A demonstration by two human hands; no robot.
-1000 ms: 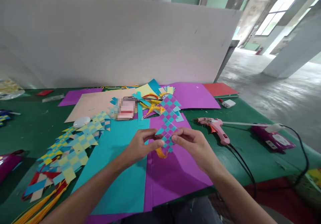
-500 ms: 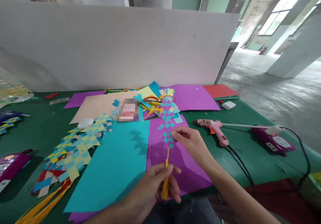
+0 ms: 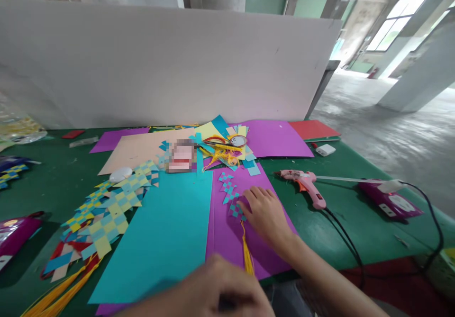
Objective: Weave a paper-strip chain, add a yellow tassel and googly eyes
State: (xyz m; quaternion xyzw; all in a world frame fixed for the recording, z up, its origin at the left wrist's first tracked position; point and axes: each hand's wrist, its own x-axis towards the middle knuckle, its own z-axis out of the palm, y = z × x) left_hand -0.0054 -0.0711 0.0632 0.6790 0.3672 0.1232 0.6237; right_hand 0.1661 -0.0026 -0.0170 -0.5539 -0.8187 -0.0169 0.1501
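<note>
A woven paper ornament [image 3: 231,196] in teal and purple checks lies on the purple paper sheet [image 3: 216,241], its yellow tassel [image 3: 247,250] trailing toward me. My right hand [image 3: 265,212] rests beside its lower end, palm down with fingers stretched out, the thumb at the ornament's edge. My left hand [image 3: 223,288] is low in the picture, close to the camera and over the teal sheet [image 3: 170,222]; motion smears it and its fingers cannot be made out.
Finished-looking woven pieces [image 3: 117,208] with yellow tassels are piled at left. A pink glue gun [image 3: 305,184] lies at right, its cord running to the table's front edge. Scissors [image 3: 223,144] and yellow tassels lie at the back. A white board [image 3: 170,66] stands behind.
The woven ornament, held up by both hands before, now lies on the purple sheet. My right hand has flattened beside it; my left hand has let go of the tassel and moved down toward me.
</note>
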